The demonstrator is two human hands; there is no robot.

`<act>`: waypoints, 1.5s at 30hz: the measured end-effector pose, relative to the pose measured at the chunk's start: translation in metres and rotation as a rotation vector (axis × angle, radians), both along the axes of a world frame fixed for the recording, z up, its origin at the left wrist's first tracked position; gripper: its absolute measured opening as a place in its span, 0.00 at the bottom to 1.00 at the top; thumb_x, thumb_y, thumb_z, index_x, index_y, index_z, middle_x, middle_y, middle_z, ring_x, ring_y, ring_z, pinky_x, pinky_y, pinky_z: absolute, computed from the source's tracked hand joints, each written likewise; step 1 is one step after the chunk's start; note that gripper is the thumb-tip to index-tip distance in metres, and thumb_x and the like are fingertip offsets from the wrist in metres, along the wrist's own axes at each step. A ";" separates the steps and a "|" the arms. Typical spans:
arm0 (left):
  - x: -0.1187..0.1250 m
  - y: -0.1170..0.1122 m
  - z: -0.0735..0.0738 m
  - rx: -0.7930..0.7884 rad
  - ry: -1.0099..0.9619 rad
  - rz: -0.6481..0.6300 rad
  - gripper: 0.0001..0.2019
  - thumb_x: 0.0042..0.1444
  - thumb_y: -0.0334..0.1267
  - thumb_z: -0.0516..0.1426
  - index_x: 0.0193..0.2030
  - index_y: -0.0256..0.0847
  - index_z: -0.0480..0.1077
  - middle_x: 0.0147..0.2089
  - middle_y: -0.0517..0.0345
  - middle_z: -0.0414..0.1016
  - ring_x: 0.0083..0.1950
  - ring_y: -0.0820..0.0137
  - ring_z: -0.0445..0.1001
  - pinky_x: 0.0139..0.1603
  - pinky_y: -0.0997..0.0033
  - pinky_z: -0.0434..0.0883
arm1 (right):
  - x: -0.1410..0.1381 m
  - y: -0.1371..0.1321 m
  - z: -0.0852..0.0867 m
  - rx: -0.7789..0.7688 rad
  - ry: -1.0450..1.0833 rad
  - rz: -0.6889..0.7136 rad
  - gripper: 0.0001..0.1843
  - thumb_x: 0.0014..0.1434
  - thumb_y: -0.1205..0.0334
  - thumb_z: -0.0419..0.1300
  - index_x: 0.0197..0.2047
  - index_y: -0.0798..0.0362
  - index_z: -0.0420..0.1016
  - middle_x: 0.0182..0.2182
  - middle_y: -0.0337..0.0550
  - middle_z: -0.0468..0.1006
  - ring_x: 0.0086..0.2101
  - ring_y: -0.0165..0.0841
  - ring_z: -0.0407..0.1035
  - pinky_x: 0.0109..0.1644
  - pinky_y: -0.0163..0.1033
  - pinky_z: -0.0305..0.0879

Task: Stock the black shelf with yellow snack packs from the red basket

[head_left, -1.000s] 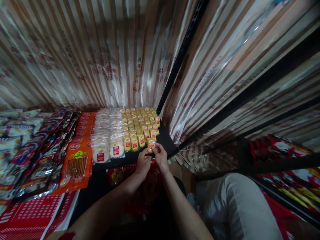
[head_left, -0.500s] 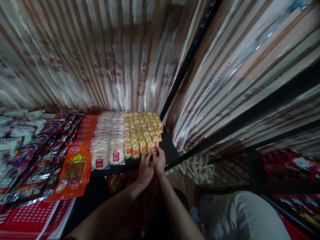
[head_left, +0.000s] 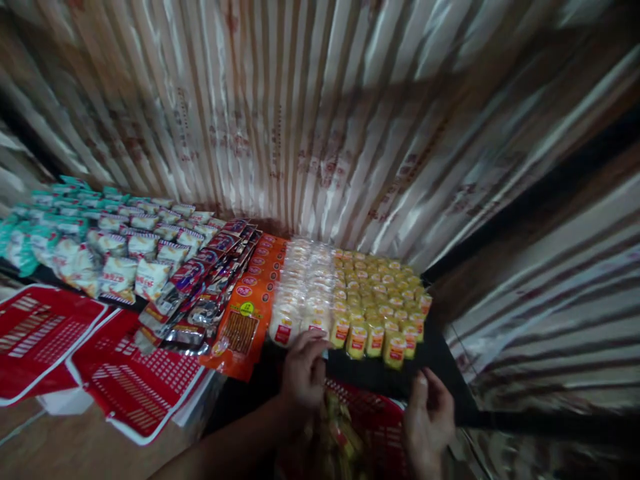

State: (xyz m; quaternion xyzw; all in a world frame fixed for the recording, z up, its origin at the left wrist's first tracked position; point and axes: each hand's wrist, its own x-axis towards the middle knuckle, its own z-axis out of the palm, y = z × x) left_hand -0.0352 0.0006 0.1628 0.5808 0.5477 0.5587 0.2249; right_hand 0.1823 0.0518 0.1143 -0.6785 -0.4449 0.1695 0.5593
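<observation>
Rows of small yellow-wrapped snack packs (head_left: 375, 333) with red labels stand on the black shelf (head_left: 435, 360). Beside them on the left lie rows of round white cakes (head_left: 287, 320) in clear wrappers. My left hand (head_left: 304, 373) is in front of the white cakes, its fingers loosely bent and apart, with nothing visible in them. It covers part of the nearest cakes. To the right, my right hand (head_left: 429, 417) hovers in front of the yellow packs, thumb and fingers slightly apart and holding nothing visible. Below, between the hands, a red basket (head_left: 385, 427) contains yellowish packs (head_left: 343, 427).
Further left are orange snack bags (head_left: 245, 327), dark shiny packets (head_left: 200, 300), white bags (head_left: 150, 273) and green bags (head_left: 55, 227). Red baskets (head_left: 135, 373) lie at the lower left. Striped plastic sheeting (head_left: 320, 133) hangs behind the shelf.
My hands, together at the front yellow packs before, have parted: the left toward the white cakes, the right away to the right. The view has turned left, showing more bags and baskets.
</observation>
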 end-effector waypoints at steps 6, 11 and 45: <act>-0.113 0.024 -0.019 -0.203 0.333 0.412 0.17 0.52 0.26 0.48 0.46 0.38 0.71 0.54 0.45 0.68 0.59 0.56 0.62 0.60 0.52 0.61 | -0.093 0.002 0.049 0.152 -0.117 0.317 0.21 0.57 0.48 0.53 0.47 0.55 0.69 0.42 0.50 0.72 0.42 0.39 0.68 0.50 0.48 0.63; -0.130 0.037 -0.040 -0.313 0.572 0.381 0.21 0.51 0.25 0.49 0.53 0.29 0.67 0.59 0.36 0.64 0.66 0.51 0.53 0.62 0.48 0.56 | -0.197 0.038 0.082 0.210 -0.485 0.865 0.15 0.59 0.62 0.48 0.45 0.51 0.73 0.45 0.49 0.73 0.48 0.38 0.67 0.54 0.47 0.63; -0.131 0.030 -0.060 -0.273 0.687 0.360 0.16 0.60 0.42 0.53 0.52 0.39 0.65 0.53 0.50 0.67 0.49 0.66 0.70 0.48 0.58 0.70 | -0.378 0.208 0.040 -0.550 -1.214 1.042 0.32 0.58 0.65 0.50 0.66 0.47 0.49 0.67 0.42 0.43 0.64 0.47 0.37 0.61 0.60 0.43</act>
